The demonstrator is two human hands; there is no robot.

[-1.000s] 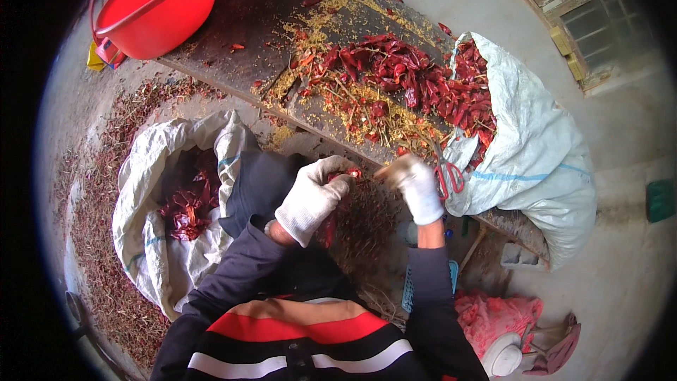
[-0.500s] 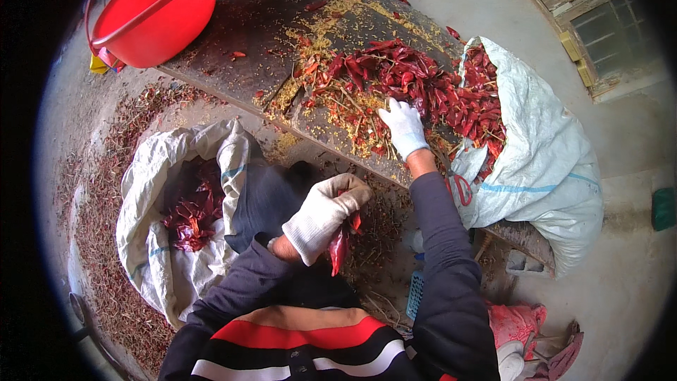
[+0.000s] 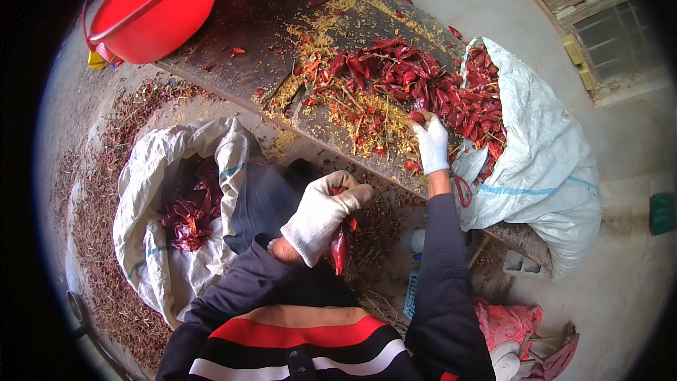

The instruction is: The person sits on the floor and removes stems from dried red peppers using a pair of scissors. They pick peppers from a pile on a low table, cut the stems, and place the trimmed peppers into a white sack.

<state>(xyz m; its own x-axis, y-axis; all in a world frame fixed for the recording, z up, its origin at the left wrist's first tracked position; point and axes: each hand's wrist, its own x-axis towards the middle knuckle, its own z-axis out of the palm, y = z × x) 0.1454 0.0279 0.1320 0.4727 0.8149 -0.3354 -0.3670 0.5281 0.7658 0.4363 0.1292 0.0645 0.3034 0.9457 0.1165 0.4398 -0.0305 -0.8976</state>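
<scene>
My left hand [image 3: 326,217], in a white knit glove, is closed around dried red chili peppers [image 3: 340,248] whose ends hang below the fist. It is held in front of my body, short of the table's near edge. My right hand [image 3: 432,147], gloved too, is over the table at the near side of a heap of dried chilies [image 3: 405,70]. Its thumb and fingers pinch a dark red chili [image 3: 417,118]. The heap runs into the mouth of a large white woven sack [image 3: 539,141] lying on the right.
Yellow seeds and stems litter the dark table [image 3: 240,63]. A red basin [image 3: 159,14] stands at its far left. An open white sack [image 3: 134,190] with chilies inside stands at my left. Red scissor-like handles [image 3: 463,192] lie beside the big sack. Plant scraps cover the floor at left.
My right hand has moved right and slightly toward me, and a chili now shows between its fingertips. My left hand has stayed nearly still, holding its chilies.
</scene>
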